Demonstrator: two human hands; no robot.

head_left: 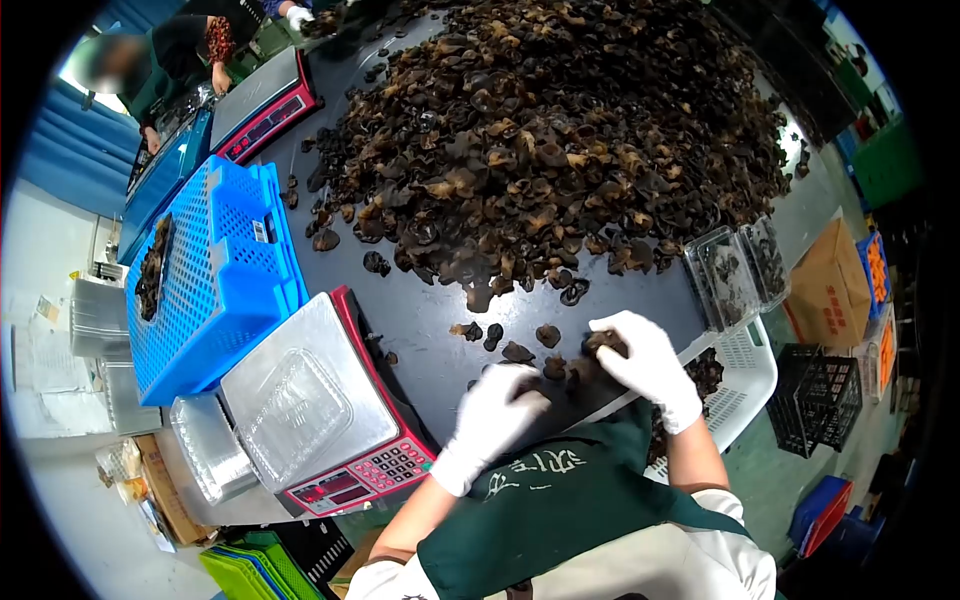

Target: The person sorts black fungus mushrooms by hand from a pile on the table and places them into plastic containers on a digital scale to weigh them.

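Both my hands wear white gloves and are at the near edge of the grey metal table (408, 338). My right hand (642, 362) pinches a dark brown fungus piece (606, 343) between thumb and fingers. My left hand (496, 415) is curled beside loose pieces on the table, thumb near the fingers; what it holds, if anything, is hidden. Between the hands lie several loose fungus pieces (547, 335). Beyond them rises a big heap of dark fungus (560, 140).
Left of my hands, a red-edged scale (375, 440) bears a clear plastic tray (296, 410). Behind it stands a blue crate (215, 270). Clear boxes (725, 280) and a white basket (755, 385) are at right. A person (165, 70) works at the upper left.
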